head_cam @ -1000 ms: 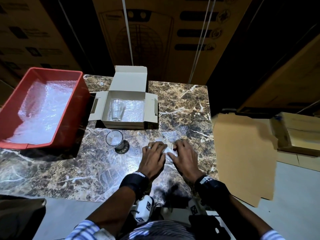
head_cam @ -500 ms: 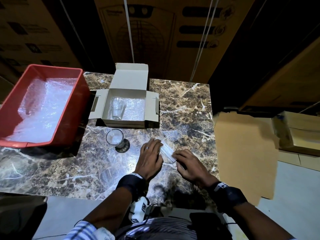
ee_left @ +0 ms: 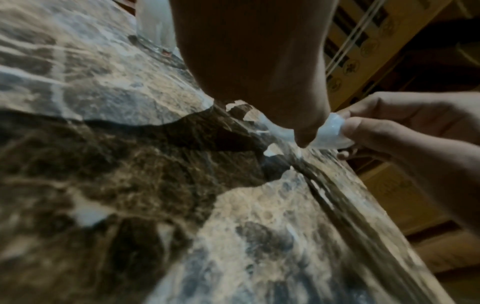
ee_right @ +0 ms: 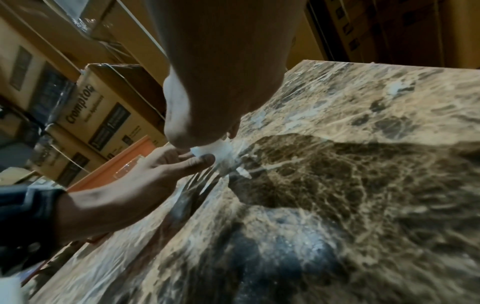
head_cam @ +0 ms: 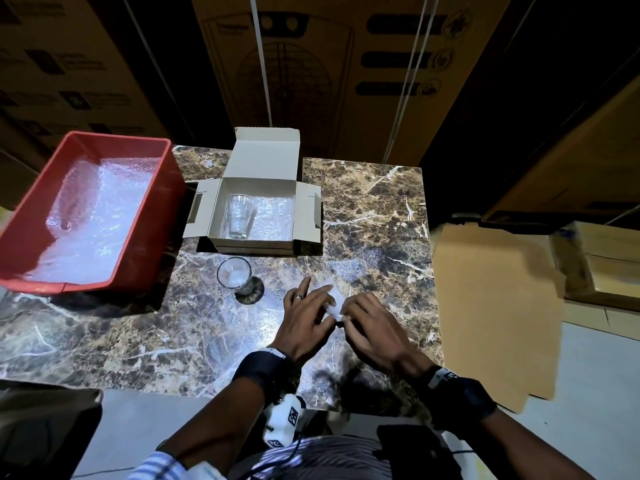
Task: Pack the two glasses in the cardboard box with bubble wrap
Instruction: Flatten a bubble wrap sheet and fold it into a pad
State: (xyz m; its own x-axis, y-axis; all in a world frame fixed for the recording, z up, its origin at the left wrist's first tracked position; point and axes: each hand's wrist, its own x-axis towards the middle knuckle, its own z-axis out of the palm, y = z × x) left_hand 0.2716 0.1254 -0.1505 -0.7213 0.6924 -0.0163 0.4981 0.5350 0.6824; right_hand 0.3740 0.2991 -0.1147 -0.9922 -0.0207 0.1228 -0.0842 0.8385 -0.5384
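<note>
An open cardboard box (head_cam: 304, 216) stands at the back of the marble table, lined with bubble wrap (head_cam: 273, 220). One clear glass (head_cam: 239, 216) lies on its side in the box's left half. A second glass (head_cam: 234, 277) stands upright on the table in front of the box. Right of that glass, both hands work a small rolled piece of bubble wrap (head_cam: 335, 303) on the tabletop. My left hand (head_cam: 306, 317) presses its fingers on the roll's left end. My right hand (head_cam: 372, 327) pinches the other end of the roll (ee_left: 330, 133) between thumb and fingers.
A red plastic bin (head_cam: 162, 216) holding sheets of bubble wrap (head_cam: 90, 216) sits at the table's left. Flat brown cardboard (head_cam: 491, 299) and a wooden crate (head_cam: 599, 258) lie on the floor to the right. Large printed cartons (head_cam: 311, 64) are stacked behind the table.
The right hand drew back from the roll half a second ago and has come back to pinch its end. The left hand stayed on the roll throughout.
</note>
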